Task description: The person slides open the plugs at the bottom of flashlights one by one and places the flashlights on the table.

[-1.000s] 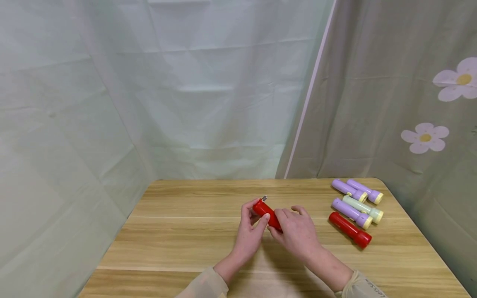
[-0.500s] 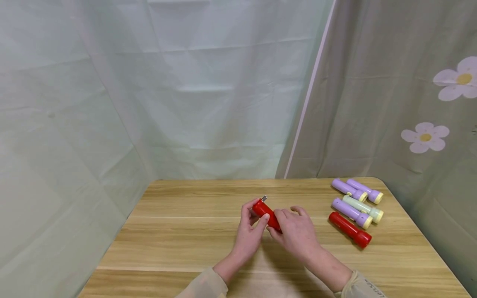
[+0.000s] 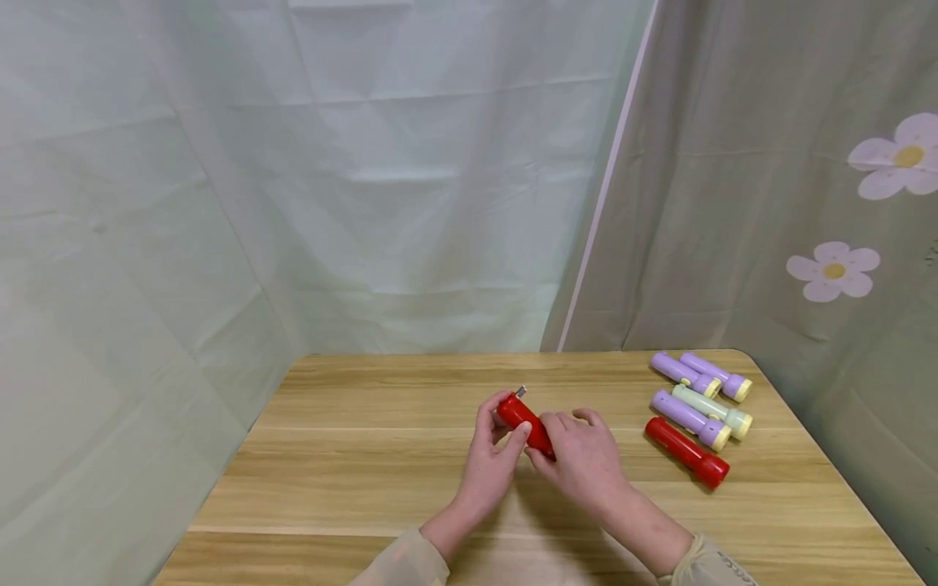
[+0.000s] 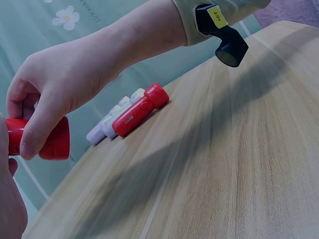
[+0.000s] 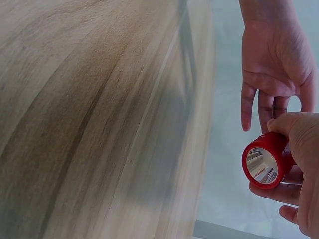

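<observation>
Between both hands is a red flashlight [image 3: 519, 413], held above the table in the head view with its tail up and to the left. A small silvery metal piece [image 3: 521, 391] sticks out at the tail; what it is cannot be made out. My left hand [image 3: 491, 464] holds the tail half between thumb and fingers. Farther down, my right hand [image 3: 589, 461] grips the head end, its thumb and fingers around the red head [image 4: 56, 142] in the left wrist view. The shiny reflector [image 5: 262, 166] faces the camera in the right wrist view. Fingers hide part of the barrel.
At the right of the wooden table [image 3: 330, 456] lies another red flashlight [image 3: 687, 452]. Beyond it are a pale green flashlight [image 3: 712, 410] and several purple ones, including a near purple flashlight [image 3: 691, 418]. A pale curtain [image 3: 440, 179] hangs behind the table.
</observation>
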`<control>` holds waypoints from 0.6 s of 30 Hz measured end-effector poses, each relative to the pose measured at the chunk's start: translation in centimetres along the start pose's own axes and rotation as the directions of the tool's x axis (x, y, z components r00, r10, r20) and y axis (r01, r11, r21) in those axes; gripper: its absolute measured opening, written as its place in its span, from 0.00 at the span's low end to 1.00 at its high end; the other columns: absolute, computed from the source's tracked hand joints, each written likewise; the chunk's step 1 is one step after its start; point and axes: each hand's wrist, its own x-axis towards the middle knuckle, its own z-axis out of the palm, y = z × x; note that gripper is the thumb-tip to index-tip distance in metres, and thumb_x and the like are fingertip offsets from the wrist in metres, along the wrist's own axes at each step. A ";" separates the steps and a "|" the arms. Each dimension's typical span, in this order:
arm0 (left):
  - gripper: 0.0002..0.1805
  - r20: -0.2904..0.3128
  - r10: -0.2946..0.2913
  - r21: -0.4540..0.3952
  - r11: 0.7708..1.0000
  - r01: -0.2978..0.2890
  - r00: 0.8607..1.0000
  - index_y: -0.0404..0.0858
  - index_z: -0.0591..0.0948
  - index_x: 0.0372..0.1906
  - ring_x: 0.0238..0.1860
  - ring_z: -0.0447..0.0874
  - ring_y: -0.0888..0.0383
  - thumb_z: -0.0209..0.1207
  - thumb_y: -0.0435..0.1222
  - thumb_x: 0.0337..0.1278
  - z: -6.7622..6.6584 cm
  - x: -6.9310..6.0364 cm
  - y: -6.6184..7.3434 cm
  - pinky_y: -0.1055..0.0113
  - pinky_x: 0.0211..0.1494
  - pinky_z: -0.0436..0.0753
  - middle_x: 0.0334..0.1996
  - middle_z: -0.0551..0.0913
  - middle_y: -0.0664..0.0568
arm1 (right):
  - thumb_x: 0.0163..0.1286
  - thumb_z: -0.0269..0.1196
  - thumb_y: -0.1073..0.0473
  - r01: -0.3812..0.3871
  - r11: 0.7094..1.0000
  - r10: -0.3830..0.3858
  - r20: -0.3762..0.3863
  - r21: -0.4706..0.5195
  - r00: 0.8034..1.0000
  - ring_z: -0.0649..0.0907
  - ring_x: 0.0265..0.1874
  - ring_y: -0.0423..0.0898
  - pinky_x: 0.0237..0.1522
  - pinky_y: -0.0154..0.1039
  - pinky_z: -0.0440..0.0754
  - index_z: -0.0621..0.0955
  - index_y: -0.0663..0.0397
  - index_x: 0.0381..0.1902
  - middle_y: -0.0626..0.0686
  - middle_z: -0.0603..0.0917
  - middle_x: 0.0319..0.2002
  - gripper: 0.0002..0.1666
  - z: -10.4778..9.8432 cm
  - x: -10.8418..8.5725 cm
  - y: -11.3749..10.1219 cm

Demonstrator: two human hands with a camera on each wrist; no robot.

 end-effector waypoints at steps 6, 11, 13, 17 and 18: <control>0.31 0.000 0.002 0.003 1.000 -0.002 1.000 0.65 0.63 0.71 0.63 0.73 0.53 0.62 0.44 0.71 0.0 0.0 0.0 0.61 0.59 0.81 0.64 0.74 0.58 | 0.57 0.76 0.46 -0.018 1.000 0.018 0.012 0.006 1.000 0.84 0.26 0.42 0.56 0.52 0.77 0.80 0.50 0.41 0.47 0.85 0.31 0.22 0.1 -0.1 0.0; 0.31 -0.008 0.009 -0.003 1.000 -0.009 1.000 0.64 0.64 0.72 0.62 0.73 0.53 0.63 0.44 0.71 0.0 0.0 -0.1 0.61 0.59 0.80 0.63 0.75 0.58 | 0.57 0.76 0.46 -0.040 0.999 0.040 0.016 0.017 0.999 0.83 0.26 0.42 0.56 0.52 0.77 0.81 0.50 0.41 0.47 0.85 0.31 0.22 0.1 0.0 0.0; 0.32 -0.017 0.016 -0.008 1.000 -0.017 1.000 0.62 0.64 0.73 0.61 0.74 0.52 0.63 0.44 0.71 0.1 0.1 -0.1 0.60 0.59 0.80 0.61 0.76 0.56 | 0.58 0.76 0.46 -0.053 0.998 0.052 0.028 0.021 0.998 0.83 0.27 0.42 0.57 0.53 0.77 0.81 0.50 0.41 0.47 0.85 0.32 0.21 0.1 0.0 0.0; 0.35 -0.037 0.016 -0.011 1.000 -0.016 0.999 0.58 0.62 0.76 0.60 0.77 0.52 0.63 0.43 0.70 0.2 0.2 -0.1 0.60 0.60 0.79 0.58 0.78 0.53 | 0.57 0.77 0.46 -0.069 0.997 0.069 0.035 0.015 0.997 0.83 0.28 0.42 0.57 0.52 0.76 0.81 0.49 0.42 0.47 0.86 0.33 0.22 0.0 0.1 0.2; 0.36 -0.040 0.008 -0.015 1.000 -0.009 0.999 0.57 0.62 0.77 0.60 0.77 0.51 0.64 0.43 0.70 0.2 0.3 -0.2 0.60 0.60 0.80 0.57 0.79 0.52 | 0.57 0.77 0.46 -0.070 0.997 0.069 0.032 0.014 0.997 0.84 0.29 0.42 0.57 0.52 0.76 0.81 0.49 0.42 0.47 0.86 0.33 0.22 0.0 0.1 0.2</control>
